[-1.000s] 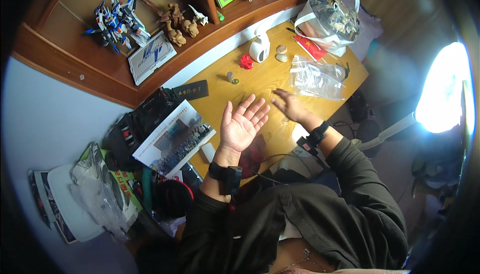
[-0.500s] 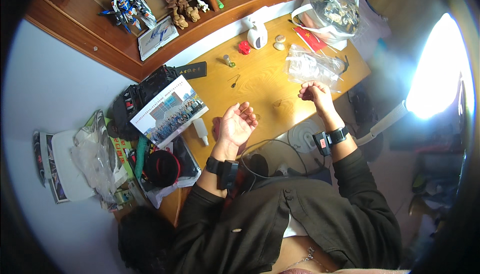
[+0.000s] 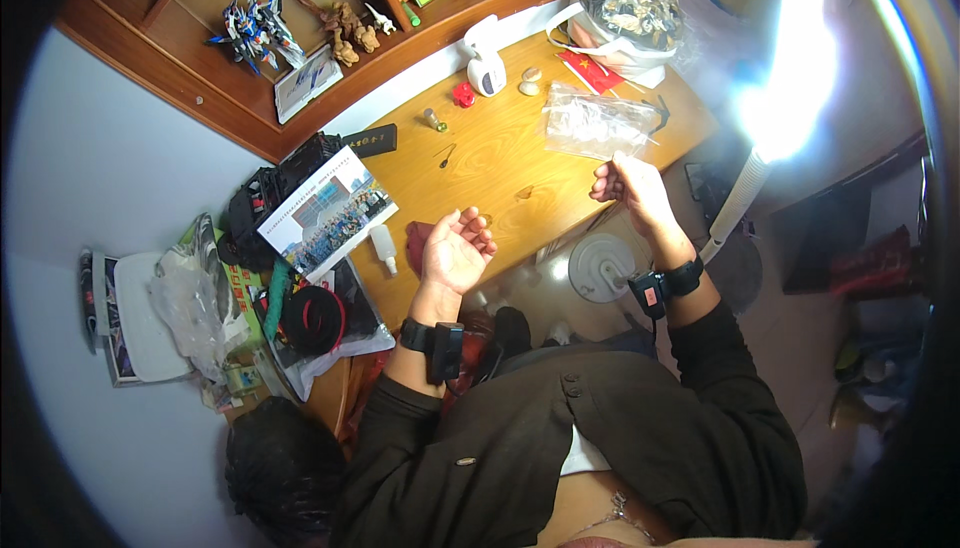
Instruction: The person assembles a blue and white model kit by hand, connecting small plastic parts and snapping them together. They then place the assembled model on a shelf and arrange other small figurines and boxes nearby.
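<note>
My left hand [image 3: 455, 250] is held palm up over the near edge of the wooden desk [image 3: 500, 163], fingers apart and slightly curled, with nothing visible in it. A small white bottle [image 3: 383, 246] and a red cloth [image 3: 413, 240] lie just to its left. My right hand [image 3: 625, 185] hovers at the desk's front right edge with its fingers curled into a loose fist. It is just below a clear plastic bag [image 3: 595, 123] lying on the desk. Nothing shows inside the fist. Both wrists wear black bands.
On the desk stand a white device [image 3: 485, 48], a small red object [image 3: 462, 95] and a full white bag [image 3: 630, 8]. A printed photo booklet [image 3: 325, 213] rests on a black bag [image 3: 270, 198]. A white fan [image 3: 600, 268] sits on the floor below. A robot model [image 3: 255, 33] stands on the shelf.
My right hand lifted off the desk, where it lay flat, and curled shut near the front edge. My left hand drew back toward me, still palm up.
</note>
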`<state>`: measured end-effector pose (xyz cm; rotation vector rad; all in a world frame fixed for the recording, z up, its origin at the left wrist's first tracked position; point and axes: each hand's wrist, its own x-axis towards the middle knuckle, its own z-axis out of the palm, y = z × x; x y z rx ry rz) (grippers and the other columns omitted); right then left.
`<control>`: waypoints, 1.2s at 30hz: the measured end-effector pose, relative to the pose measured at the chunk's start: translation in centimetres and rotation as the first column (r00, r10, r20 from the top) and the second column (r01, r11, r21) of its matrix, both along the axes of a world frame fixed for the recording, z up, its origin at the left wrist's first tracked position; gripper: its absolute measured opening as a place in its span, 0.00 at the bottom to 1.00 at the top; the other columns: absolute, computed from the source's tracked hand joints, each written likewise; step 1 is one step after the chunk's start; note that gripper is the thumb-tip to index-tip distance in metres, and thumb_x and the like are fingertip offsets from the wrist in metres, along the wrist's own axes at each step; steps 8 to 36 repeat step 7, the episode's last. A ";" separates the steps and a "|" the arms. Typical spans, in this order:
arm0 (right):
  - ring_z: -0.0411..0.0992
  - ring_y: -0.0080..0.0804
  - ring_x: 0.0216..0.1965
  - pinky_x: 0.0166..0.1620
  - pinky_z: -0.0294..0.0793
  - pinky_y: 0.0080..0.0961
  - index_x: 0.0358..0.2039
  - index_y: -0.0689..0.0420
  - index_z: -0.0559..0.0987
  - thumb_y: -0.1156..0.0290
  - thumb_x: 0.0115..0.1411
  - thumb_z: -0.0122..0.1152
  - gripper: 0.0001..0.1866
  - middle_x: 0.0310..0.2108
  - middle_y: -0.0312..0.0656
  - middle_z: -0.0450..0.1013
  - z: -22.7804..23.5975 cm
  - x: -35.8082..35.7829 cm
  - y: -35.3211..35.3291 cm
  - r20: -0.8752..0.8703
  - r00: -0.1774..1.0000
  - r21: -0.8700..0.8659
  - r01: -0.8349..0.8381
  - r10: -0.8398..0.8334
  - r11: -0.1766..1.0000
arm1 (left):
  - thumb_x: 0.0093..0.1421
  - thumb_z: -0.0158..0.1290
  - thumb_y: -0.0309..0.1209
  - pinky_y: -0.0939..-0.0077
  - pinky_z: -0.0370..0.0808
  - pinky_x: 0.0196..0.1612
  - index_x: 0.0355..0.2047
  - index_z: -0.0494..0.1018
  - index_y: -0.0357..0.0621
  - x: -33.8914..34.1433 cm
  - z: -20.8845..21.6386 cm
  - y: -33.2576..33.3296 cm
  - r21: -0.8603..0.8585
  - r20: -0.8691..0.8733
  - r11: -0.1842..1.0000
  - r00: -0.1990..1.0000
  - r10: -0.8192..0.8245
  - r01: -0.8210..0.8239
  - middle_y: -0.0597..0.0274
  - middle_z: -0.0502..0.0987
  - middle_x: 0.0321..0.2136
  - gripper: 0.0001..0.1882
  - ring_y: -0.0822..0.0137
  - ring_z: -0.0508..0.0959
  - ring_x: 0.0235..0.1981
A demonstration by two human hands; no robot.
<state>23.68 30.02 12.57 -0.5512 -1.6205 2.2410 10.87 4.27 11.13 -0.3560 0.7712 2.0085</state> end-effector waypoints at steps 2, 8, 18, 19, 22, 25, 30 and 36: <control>0.73 0.27 0.25 0.32 0.73 0.22 0.30 0.61 0.74 0.59 0.62 0.47 0.17 0.23 0.40 0.73 -0.5 0.9 0.4 -0.029 0.999 0.039 -0.017 0.018 0.999 | 0.57 0.46 0.39 0.70 0.67 0.35 0.31 0.71 0.45 0.5 -0.4 -0.1 0.019 -0.023 1.000 1.000 -0.012 0.013 0.63 0.72 0.25 0.12 0.65 0.70 0.28; 0.74 0.33 0.24 0.30 0.76 0.26 0.32 0.63 0.72 0.61 0.61 0.50 0.16 0.23 0.42 0.72 -2.4 2.4 2.0 -0.133 0.991 0.032 -0.012 0.016 0.999 | 0.54 0.48 0.44 0.66 0.68 0.35 0.33 0.72 0.42 -1.0 -3.7 -0.4 0.126 -0.024 0.981 0.989 -0.146 0.147 0.61 0.74 0.25 0.17 0.62 0.72 0.27; 0.74 0.33 0.24 0.30 0.76 0.26 0.32 0.63 0.72 0.61 0.61 0.50 0.16 0.23 0.42 0.72 -2.4 2.4 2.0 -0.133 0.991 0.032 -0.012 0.016 0.999 | 0.54 0.48 0.44 0.66 0.68 0.35 0.33 0.72 0.42 -1.0 -3.7 -0.4 0.126 -0.024 0.981 0.989 -0.146 0.147 0.61 0.74 0.25 0.17 0.62 0.72 0.27; 0.74 0.33 0.24 0.30 0.76 0.26 0.32 0.63 0.72 0.61 0.61 0.50 0.16 0.23 0.42 0.72 -2.4 2.4 2.0 -0.133 0.991 0.032 -0.012 0.016 0.999 | 0.54 0.48 0.44 0.66 0.68 0.35 0.33 0.72 0.42 -1.0 -3.7 -0.4 0.126 -0.024 0.981 0.989 -0.146 0.147 0.61 0.74 0.25 0.17 0.62 0.72 0.27; 0.74 0.33 0.24 0.30 0.76 0.26 0.32 0.63 0.72 0.61 0.61 0.50 0.16 0.23 0.42 0.72 -2.4 2.4 2.0 -0.133 0.991 0.032 -0.012 0.016 0.999 | 0.54 0.48 0.44 0.66 0.68 0.35 0.33 0.72 0.42 -1.0 -3.7 -0.4 0.126 -0.024 0.981 0.989 -0.146 0.147 0.61 0.74 0.25 0.17 0.62 0.72 0.27; 0.74 0.33 0.24 0.30 0.76 0.26 0.32 0.63 0.72 0.61 0.61 0.50 0.16 0.23 0.42 0.72 -2.4 2.4 2.0 -0.133 0.991 0.032 -0.012 0.016 0.999 | 0.54 0.48 0.44 0.66 0.68 0.35 0.33 0.72 0.42 -1.0 -3.7 -0.4 0.126 -0.024 0.981 0.989 -0.146 0.147 0.61 0.74 0.25 0.17 0.62 0.72 0.27; 0.74 0.33 0.24 0.30 0.76 0.26 0.32 0.63 0.72 0.61 0.61 0.50 0.16 0.23 0.42 0.72 -2.4 2.4 2.0 -0.133 0.991 0.032 -0.012 0.016 0.999 | 0.54 0.48 0.44 0.66 0.68 0.35 0.33 0.72 0.42 -1.0 -3.7 -0.4 0.126 -0.024 0.981 0.989 -0.146 0.147 0.61 0.74 0.25 0.17 0.62 0.72 0.27; 0.74 0.33 0.24 0.30 0.76 0.26 0.32 0.63 0.72 0.61 0.61 0.50 0.16 0.23 0.42 0.72 -2.4 2.4 2.0 -0.133 0.991 0.032 -0.012 0.016 0.999 | 0.54 0.48 0.44 0.66 0.68 0.35 0.33 0.72 0.42 -1.0 -3.7 -0.4 0.126 -0.024 0.981 0.989 -0.146 0.147 0.61 0.74 0.25 0.17 0.62 0.72 0.27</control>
